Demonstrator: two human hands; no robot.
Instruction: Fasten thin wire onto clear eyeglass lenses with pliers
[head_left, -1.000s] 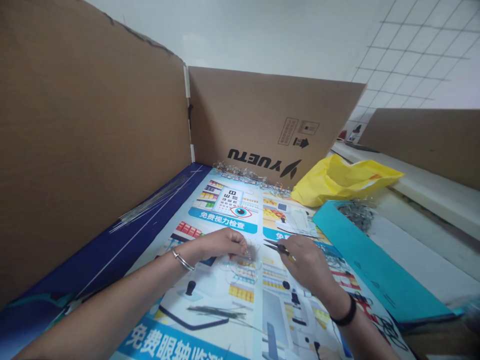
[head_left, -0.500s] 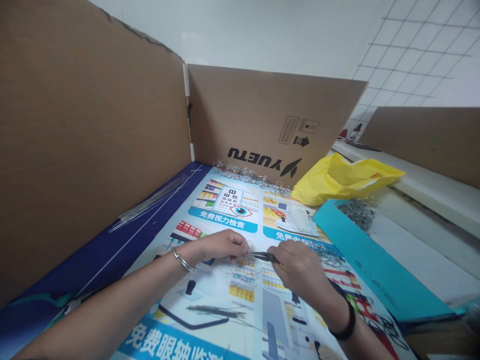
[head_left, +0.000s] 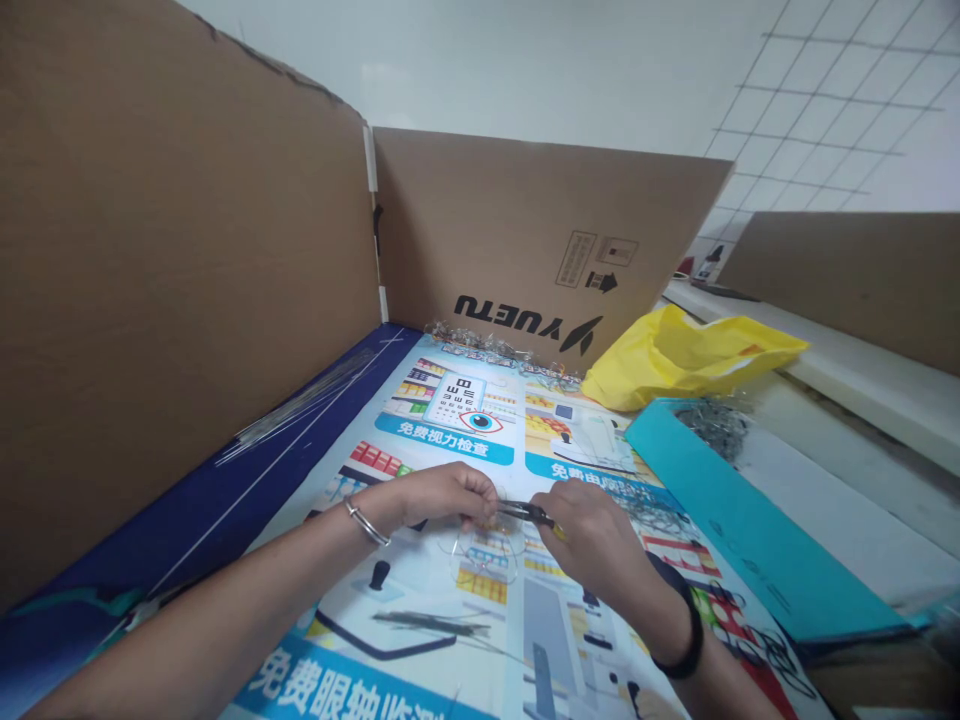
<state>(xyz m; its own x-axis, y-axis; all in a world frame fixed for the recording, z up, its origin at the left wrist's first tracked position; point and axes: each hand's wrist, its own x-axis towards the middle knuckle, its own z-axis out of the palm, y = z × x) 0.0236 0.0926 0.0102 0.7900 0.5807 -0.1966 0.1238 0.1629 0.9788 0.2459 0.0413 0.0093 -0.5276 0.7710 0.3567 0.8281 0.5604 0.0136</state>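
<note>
My left hand (head_left: pixel 465 495), with a silver bangle on its wrist, pinches a thin wire piece (head_left: pixel 484 570) whose fine loops hang below the fingers. My right hand (head_left: pixel 589 525), with a black band on its wrist, is closed round dark-jawed pliers (head_left: pixel 529 512) with a bit of yellow at the handle. The jaws point left and reach the wire beside my left fingertips. Whether they grip it is too small to tell. Under both hands lies a printed poster sheet (head_left: pixel 420 480). A small bundle of straight wires (head_left: pixel 431 622) rests on it below my left hand.
Cardboard panels (head_left: pixel 465 220) stand at the left and back. Long wires (head_left: pixel 300 405) lie at the left, tangled wire pieces (head_left: pixel 495 347) along the back. A yellow bag (head_left: pixel 675 365) and a teal box (head_left: pixel 757 530) with a wire heap (head_left: pixel 716 425) are at the right.
My right hand and the pliers have shifted slightly left and tilted a little, with the jaws closer to my left fingertips. My left hand has hardly moved.
</note>
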